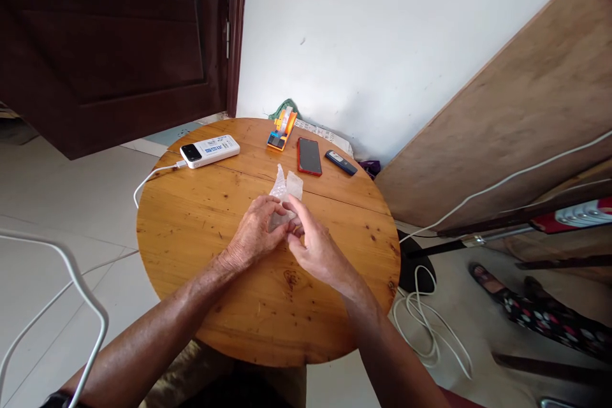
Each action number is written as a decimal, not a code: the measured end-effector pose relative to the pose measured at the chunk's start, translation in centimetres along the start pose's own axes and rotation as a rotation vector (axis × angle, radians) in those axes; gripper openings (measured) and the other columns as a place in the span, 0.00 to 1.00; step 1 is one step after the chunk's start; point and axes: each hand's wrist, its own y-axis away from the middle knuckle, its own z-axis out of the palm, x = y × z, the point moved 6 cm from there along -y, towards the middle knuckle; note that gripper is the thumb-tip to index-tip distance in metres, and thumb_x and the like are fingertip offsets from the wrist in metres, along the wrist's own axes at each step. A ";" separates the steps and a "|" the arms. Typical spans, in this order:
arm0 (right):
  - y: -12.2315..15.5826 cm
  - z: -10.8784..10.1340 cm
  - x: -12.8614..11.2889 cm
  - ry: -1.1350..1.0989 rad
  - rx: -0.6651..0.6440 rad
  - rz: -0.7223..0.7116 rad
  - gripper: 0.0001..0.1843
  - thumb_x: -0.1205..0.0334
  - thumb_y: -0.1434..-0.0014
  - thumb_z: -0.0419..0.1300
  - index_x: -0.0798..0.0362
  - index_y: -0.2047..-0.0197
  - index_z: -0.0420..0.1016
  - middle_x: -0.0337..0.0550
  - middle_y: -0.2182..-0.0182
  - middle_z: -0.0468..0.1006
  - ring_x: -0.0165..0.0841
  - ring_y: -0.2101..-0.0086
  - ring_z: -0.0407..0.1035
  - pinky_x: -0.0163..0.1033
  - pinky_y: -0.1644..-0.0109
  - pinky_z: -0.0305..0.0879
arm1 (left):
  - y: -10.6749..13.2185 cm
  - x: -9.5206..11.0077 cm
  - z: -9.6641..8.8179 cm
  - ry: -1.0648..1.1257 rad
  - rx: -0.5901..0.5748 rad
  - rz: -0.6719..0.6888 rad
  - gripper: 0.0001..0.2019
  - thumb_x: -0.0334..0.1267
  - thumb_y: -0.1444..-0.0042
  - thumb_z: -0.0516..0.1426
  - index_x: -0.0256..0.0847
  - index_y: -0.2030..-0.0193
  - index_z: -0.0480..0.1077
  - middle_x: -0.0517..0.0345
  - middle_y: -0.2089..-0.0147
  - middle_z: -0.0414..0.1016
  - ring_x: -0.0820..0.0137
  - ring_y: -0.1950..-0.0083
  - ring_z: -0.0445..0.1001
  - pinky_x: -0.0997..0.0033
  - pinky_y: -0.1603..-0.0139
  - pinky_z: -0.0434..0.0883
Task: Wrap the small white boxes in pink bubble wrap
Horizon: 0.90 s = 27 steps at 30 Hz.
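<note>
A small piece of clear bubble wrap [279, 189] stands up from between my hands near the middle of the round wooden table [191, 223]. My left hand [258, 226] pinches its near left part, thumb and fingers closed. From the other side, my right hand [315, 245] closes on the same wrap, its index finger bent over the top. Anything inside the wrap is hidden by my fingers. Beyond the hands lie a phone with a red edge [310, 157] and an orange and blue tape dispenser [282, 130].
A white power bank [213, 150] with a cable lies at the table's far left. A dark handheld device [341, 162] rests on the right. Looped white cable [430, 331] lies on the floor, near another person's legs [535, 315]. A wall and brown door [143, 44] stand behind.
</note>
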 end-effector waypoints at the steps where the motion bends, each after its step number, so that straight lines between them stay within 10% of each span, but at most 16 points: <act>1: 0.1 -0.3 0.2 -0.048 -0.008 0.016 0.42 0.75 0.45 0.51 0.46 0.28 0.51 0.50 0.37 0.69 0.36 0.53 0.75 0.47 0.44 0.71 | 0.0 -0.1 0.1 -0.011 0.001 0.005 0.05 0.34 0.46 0.63 0.41 0.62 0.72 0.50 0.51 0.75 0.62 0.47 0.75 0.57 0.43 0.73; 9: -1.6 -4.0 2.0 0.041 0.149 -0.018 0.22 0.72 0.39 0.51 0.48 0.45 0.73 0.45 0.52 0.80 0.37 0.54 0.75 0.47 0.48 0.71 | 0.4 -0.4 0.6 -0.124 -0.026 0.086 0.07 0.27 0.48 0.60 0.40 0.63 0.73 0.49 0.50 0.74 0.62 0.47 0.75 0.59 0.45 0.74; 17: -6.7 -1.6 1.6 0.574 -0.215 -0.304 0.15 0.77 0.45 0.58 0.51 0.61 0.80 0.51 0.34 0.64 0.49 0.33 0.52 0.60 0.34 0.55 | 0.4 -0.4 0.9 -0.153 -0.004 0.140 0.09 0.25 0.51 0.60 0.41 0.64 0.74 0.50 0.53 0.75 0.60 0.48 0.74 0.57 0.46 0.74; 27: -6.4 -3.0 3.5 0.551 -0.132 -0.264 0.15 0.77 0.45 0.55 0.51 0.65 0.80 0.49 0.37 0.67 0.48 0.36 0.58 0.61 0.36 0.57 | 0.2 -0.5 1.3 -0.085 -0.103 0.051 0.07 0.26 0.49 0.59 0.42 0.64 0.71 0.49 0.46 0.76 0.61 0.46 0.76 0.57 0.45 0.74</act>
